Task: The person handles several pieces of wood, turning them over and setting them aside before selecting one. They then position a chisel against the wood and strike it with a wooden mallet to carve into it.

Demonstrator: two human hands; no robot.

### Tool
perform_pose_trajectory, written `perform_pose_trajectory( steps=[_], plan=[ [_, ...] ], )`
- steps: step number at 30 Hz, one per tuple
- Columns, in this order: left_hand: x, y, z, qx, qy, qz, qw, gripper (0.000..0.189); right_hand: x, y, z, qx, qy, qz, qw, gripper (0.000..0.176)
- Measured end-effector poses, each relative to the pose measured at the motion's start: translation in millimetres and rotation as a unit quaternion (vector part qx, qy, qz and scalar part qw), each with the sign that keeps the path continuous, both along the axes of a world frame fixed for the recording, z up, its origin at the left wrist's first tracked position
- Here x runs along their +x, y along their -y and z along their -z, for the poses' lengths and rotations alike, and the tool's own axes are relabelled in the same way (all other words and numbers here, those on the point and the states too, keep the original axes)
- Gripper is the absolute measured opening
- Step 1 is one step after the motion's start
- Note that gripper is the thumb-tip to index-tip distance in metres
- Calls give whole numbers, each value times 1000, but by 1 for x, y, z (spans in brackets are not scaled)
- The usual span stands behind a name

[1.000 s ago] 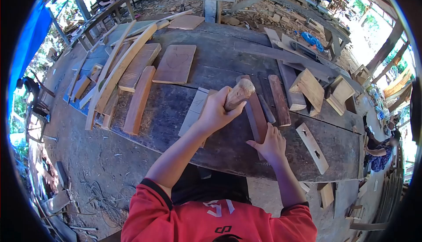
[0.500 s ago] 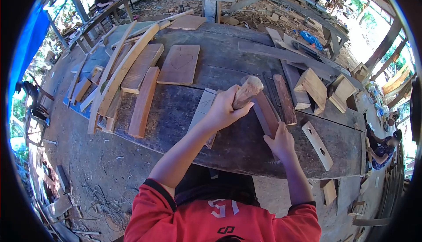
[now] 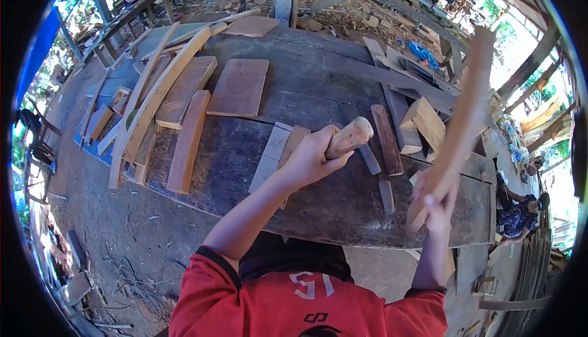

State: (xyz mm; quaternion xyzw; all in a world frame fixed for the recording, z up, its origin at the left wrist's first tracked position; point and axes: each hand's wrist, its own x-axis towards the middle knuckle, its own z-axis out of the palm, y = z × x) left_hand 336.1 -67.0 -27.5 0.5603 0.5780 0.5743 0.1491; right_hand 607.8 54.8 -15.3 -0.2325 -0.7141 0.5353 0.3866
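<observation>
My left hand (image 3: 317, 158) is wrapped round a short, thick wooden piece (image 3: 350, 138) with a pale, rough end. My right hand (image 3: 436, 201) grips a long brown wooden bar (image 3: 463, 113) near its lower end; the bar stands tilted up over the right of the table and is blurred by motion. Between the hands, thin dark tools (image 3: 386, 196) and a reddish-brown block (image 3: 386, 138) lie on the dark table (image 3: 294, 104). A pale board with pencil marks (image 3: 270, 153) is beside my left forearm.
Long curved boards (image 3: 165, 86) and a reddish beam (image 3: 189, 144) lie at the left, near a flat board (image 3: 240, 88). Angled blocks (image 3: 427, 121) sit at the right. A seated person (image 3: 518, 214) is beyond the right edge; other people are at the far left.
My right hand has moved right and lifted the wooden bar off the table, swinging it upright. My left hand still holds its piece, nearly in place. The view has shifted slightly.
</observation>
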Motion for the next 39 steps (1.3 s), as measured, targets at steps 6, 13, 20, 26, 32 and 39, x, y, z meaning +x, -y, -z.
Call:
perform_pose_trajectory(
  steps=[6,13,20,26,32,39],
  plan=[
    [3,2,2,4,-27,-9,1000,26,-6,10,-35,121,154,-41,980,82],
    [12,-4,3,-21,-45,-6,999,26,27,-28,51,-43,-52,-41,997,54],
    [10,-1,11,-10,-67,-17,998,28,3,17,-16,127,49,-53,989,77],
    [12,-2,13,7,-56,-9,998,26,0,26,1,54,102,-44,992,86],
    [0,6,9,-15,-20,-8,1000,26,1,29,8,-30,13,17,999,76],
    [-1,6,17,5,-39,2,999,26,-9,39,-13,224,257,-85,936,93]
  ],
)
